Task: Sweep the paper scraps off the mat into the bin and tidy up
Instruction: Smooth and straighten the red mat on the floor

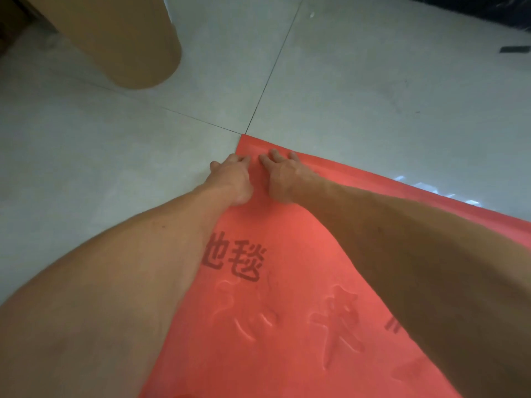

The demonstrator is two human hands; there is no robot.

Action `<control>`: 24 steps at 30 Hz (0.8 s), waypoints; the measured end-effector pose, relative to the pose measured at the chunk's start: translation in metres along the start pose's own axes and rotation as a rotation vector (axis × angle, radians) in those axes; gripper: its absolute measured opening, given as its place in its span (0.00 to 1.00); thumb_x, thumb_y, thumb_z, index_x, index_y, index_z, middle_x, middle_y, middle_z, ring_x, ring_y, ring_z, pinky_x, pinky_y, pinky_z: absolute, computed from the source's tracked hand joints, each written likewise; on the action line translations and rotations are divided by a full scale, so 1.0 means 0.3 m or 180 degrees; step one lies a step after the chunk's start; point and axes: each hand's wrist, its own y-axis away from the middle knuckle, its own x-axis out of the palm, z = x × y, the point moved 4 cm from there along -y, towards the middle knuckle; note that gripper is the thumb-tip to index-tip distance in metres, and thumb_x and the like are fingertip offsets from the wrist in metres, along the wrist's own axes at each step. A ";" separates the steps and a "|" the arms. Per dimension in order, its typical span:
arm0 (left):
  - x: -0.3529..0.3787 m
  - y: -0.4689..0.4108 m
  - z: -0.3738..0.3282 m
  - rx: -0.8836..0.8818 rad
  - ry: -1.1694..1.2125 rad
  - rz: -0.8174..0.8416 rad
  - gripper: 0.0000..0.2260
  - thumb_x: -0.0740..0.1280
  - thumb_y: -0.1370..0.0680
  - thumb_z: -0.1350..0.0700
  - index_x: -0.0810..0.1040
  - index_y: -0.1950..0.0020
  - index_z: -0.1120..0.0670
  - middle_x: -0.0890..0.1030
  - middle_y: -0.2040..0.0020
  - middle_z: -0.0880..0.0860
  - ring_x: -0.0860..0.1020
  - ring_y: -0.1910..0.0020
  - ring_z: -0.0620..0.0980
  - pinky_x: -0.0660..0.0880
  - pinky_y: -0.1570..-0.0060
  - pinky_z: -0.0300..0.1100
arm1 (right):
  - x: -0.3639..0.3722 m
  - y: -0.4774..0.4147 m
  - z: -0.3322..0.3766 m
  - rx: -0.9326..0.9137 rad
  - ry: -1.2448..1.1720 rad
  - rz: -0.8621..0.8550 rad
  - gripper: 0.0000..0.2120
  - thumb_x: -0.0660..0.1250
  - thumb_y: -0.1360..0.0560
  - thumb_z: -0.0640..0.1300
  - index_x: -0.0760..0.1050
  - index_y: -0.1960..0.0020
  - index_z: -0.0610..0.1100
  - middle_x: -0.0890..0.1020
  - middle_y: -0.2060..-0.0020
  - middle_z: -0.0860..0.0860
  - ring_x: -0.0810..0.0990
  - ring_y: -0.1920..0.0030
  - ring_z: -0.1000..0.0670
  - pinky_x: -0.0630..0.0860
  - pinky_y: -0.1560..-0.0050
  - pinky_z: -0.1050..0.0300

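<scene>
A red mat (287, 282) with embossed and printed characters lies on the pale tiled floor, its far corner pointing away from me. Both my hands rest side by side near that corner. My left hand (232, 179) lies palm down at the mat's left edge, fingers spread, partly on the floor. My right hand (283, 175) presses flat on the mat just right of it, fingers apart. Neither hand holds anything. No paper scraps show on the visible part of the mat.
A tall tan cylinder (126, 38), perhaps a bin, stands on the floor at the upper left. A small dark object (514, 49) lies at the far right edge. Grey floor tiles (359, 90) surround the mat.
</scene>
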 end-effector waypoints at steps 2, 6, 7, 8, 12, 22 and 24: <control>-0.004 0.007 0.007 0.0052 0.0261 -0.0161 0.32 0.59 0.24 0.60 0.52 0.22 0.52 0.58 0.24 0.52 0.61 0.28 0.57 0.61 0.30 0.46 | 0.000 0.025 -0.014 -0.0036 -0.0128 -0.0139 0.31 0.55 0.19 0.44 0.48 0.20 0.54 0.48 0.20 0.55 0.47 0.21 0.40 0.64 0.37 0.22; -0.008 0.017 0.009 0.0190 0.0509 -0.0236 0.32 0.60 0.23 0.60 0.50 0.22 0.52 0.51 0.21 0.49 0.57 0.25 0.56 0.58 0.27 0.47 | 0.024 0.071 -0.038 -0.0106 -0.0006 -0.0237 0.30 0.55 0.18 0.43 0.48 0.19 0.52 0.45 0.19 0.53 0.44 0.21 0.40 0.61 0.33 0.24; -0.005 0.019 0.004 0.0244 0.0482 -0.0227 0.32 0.60 0.23 0.61 0.50 0.21 0.52 0.49 0.21 0.48 0.56 0.24 0.56 0.57 0.27 0.47 | 0.025 0.077 -0.039 -0.0097 -0.0016 -0.0234 0.31 0.55 0.19 0.43 0.48 0.19 0.52 0.46 0.19 0.54 0.43 0.21 0.41 0.60 0.32 0.24; -0.003 0.024 -0.006 0.0298 0.0432 -0.0216 0.32 0.59 0.23 0.61 0.50 0.21 0.53 0.48 0.21 0.48 0.55 0.24 0.56 0.56 0.26 0.47 | 0.024 0.081 -0.039 -0.0072 -0.0038 -0.0207 0.31 0.55 0.19 0.42 0.47 0.19 0.53 0.46 0.19 0.55 0.43 0.20 0.41 0.59 0.31 0.25; -0.010 0.019 -0.049 0.0403 0.0011 -0.0060 0.32 0.59 0.23 0.63 0.48 0.21 0.55 0.45 0.21 0.51 0.54 0.24 0.56 0.55 0.26 0.46 | 0.005 0.071 -0.020 0.0078 -0.0093 -0.0043 0.33 0.55 0.19 0.43 0.44 0.19 0.55 0.45 0.20 0.58 0.42 0.20 0.42 0.58 0.31 0.25; -0.032 0.027 -0.105 0.0213 -0.1002 0.0456 0.32 0.57 0.20 0.62 0.40 0.22 0.58 0.39 0.22 0.55 0.49 0.23 0.58 0.52 0.27 0.47 | 0.002 0.057 -0.013 0.0130 0.0046 0.0233 0.35 0.55 0.19 0.43 0.40 0.19 0.55 0.42 0.20 0.58 0.39 0.21 0.40 0.60 0.32 0.24; -0.030 0.024 -0.114 0.0162 -0.1098 0.0543 0.33 0.57 0.20 0.61 0.38 0.23 0.57 0.38 0.22 0.54 0.46 0.23 0.58 0.52 0.27 0.48 | 0.011 0.050 -0.012 0.0172 -0.0026 0.0250 0.35 0.56 0.19 0.44 0.40 0.19 0.55 0.41 0.20 0.58 0.38 0.21 0.40 0.59 0.32 0.23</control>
